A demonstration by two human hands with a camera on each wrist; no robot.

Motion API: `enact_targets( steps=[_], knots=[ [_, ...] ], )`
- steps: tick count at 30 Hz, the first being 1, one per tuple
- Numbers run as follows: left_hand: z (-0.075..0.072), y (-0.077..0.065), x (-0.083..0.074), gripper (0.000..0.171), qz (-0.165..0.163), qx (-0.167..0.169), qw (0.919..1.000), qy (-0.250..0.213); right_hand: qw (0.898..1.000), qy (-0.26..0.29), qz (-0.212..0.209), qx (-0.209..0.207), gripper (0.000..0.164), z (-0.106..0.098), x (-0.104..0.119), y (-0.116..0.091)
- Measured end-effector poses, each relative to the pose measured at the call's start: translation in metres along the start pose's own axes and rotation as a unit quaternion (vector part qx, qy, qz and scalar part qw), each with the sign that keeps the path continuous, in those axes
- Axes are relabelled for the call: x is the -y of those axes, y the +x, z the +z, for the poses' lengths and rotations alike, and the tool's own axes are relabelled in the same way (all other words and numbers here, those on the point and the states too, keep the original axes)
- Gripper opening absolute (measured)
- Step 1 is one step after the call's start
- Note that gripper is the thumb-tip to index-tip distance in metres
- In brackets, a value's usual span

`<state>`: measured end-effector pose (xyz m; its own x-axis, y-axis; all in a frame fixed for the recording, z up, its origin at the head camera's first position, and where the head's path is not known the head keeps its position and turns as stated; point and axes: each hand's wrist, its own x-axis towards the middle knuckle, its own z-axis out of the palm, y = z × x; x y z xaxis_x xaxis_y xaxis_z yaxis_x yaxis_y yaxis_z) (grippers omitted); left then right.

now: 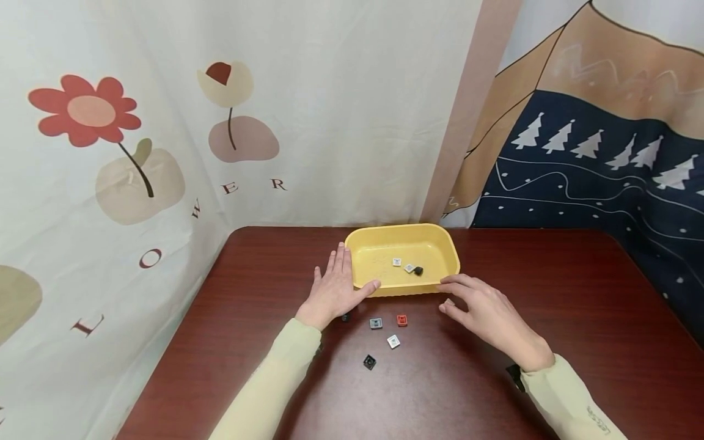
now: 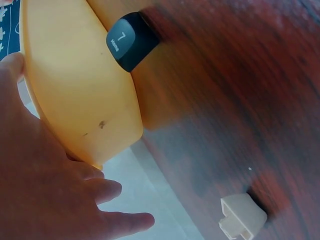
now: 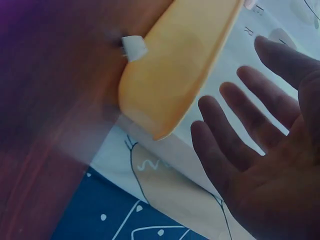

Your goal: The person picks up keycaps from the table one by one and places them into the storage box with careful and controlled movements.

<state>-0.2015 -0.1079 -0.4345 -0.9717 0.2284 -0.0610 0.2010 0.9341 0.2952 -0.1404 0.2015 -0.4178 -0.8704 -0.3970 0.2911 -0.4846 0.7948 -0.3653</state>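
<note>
A yellow plastic tub (image 1: pixel 404 289) holds two white keycaps (image 1: pixel 397 262) and a black one (image 1: pixel 418 271). My left hand (image 1: pixel 333 291) lies against the tub's left end, fingers straight, thumb over the front rim. Beside the tub in the left wrist view is a dark keycap (image 2: pixel 132 42) marked "7 Home", with a pale keycap (image 2: pixel 243 216) farther off. My right hand (image 1: pixel 486 308) is by the tub's front right corner; its fingers are spread and hold nothing in the right wrist view. A white keycap (image 3: pixel 134 48) shows near the tub; whether it touches the table I cannot tell.
On the dark red-brown table (image 1: pixel 264 269) in front of the tub lie a grey keycap (image 1: pixel 376 323), a red keycap (image 1: pixel 402 320), a white keycap (image 1: pixel 393 341) and a black keycap (image 1: pixel 370 362). A printed curtain (image 1: pixel 341 110) hangs behind the table.
</note>
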Motion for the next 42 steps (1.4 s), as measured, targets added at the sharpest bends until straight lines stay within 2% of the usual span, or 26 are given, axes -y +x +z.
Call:
enact_targets(
  steps=[5,12,16,24,37,42],
  knots=[
    [0.0,0.0,0.0,0.115,0.0,0.001,1.0,0.001,0.999,-0.015,-0.033,0.008,0.031,0.004,-0.006,-0.005],
    [-0.001,0.0,0.0,0.115,0.002,0.0,1.0,-0.001,0.996,-0.029,-0.041,0.077,0.037,0.006,-0.012,-0.012],
    [-0.001,0.0,0.0,0.115,0.003,0.0,1.0,-0.003,0.993,-0.039,-0.056,0.098,0.042,0.009,-0.015,-0.014],
    [0.0,0.0,0.0,0.115,0.004,0.002,1.0,-0.002,0.989,-0.041,-0.038,0.136,0.049,0.013,-0.018,-0.013],
    [0.002,0.001,0.001,0.115,0.001,0.002,1.0,0.003,0.99,-0.06,-0.025,0.121,0.041,0.02,-0.021,-0.011],
    [0.001,0.0,0.0,0.115,-0.001,0.005,1.0,0.003,0.992,-0.058,-0.033,0.104,0.034,0.022,-0.023,-0.012]
  ],
)
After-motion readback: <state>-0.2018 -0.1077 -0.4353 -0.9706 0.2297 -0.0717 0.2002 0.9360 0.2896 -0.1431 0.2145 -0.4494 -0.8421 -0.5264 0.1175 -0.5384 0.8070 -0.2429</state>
